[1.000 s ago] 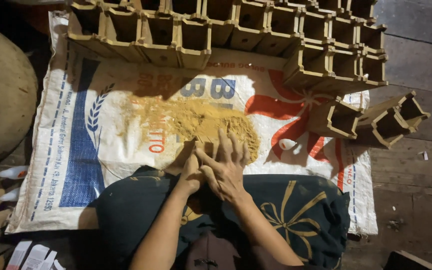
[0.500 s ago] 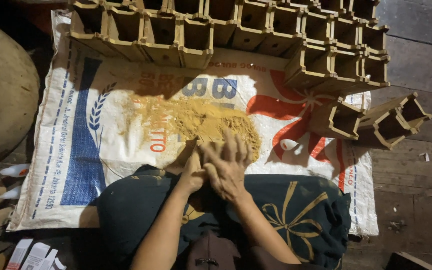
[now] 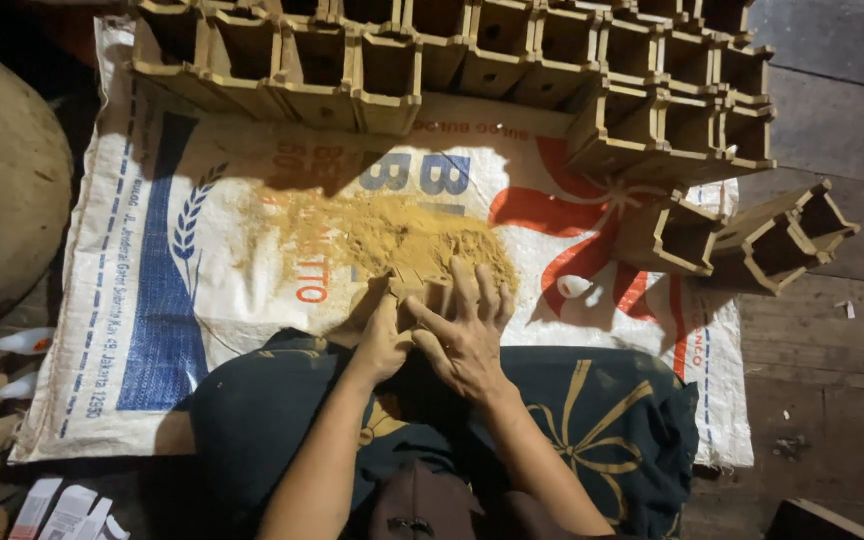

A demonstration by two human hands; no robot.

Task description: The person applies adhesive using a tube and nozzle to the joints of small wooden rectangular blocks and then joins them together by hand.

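At frame centre, your left hand (image 3: 380, 335) cups the small cardboard box (image 3: 422, 295) at the yellow powder heap (image 3: 392, 235). Keep your right hand (image 3: 467, 335) flat, fingers spread, pressing powder in evenly over the woven sack (image 3: 202, 250).

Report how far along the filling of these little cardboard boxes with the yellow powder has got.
Done, by the look of it: rows of open cardboard boxes stand stacked along the far edge of the printed sack; whether they hold powder cannot be seen. In hand: the left hand and right hand press together on a small box at the yellow powder pile. Left: that pile, plus loose boxes lying at the right.
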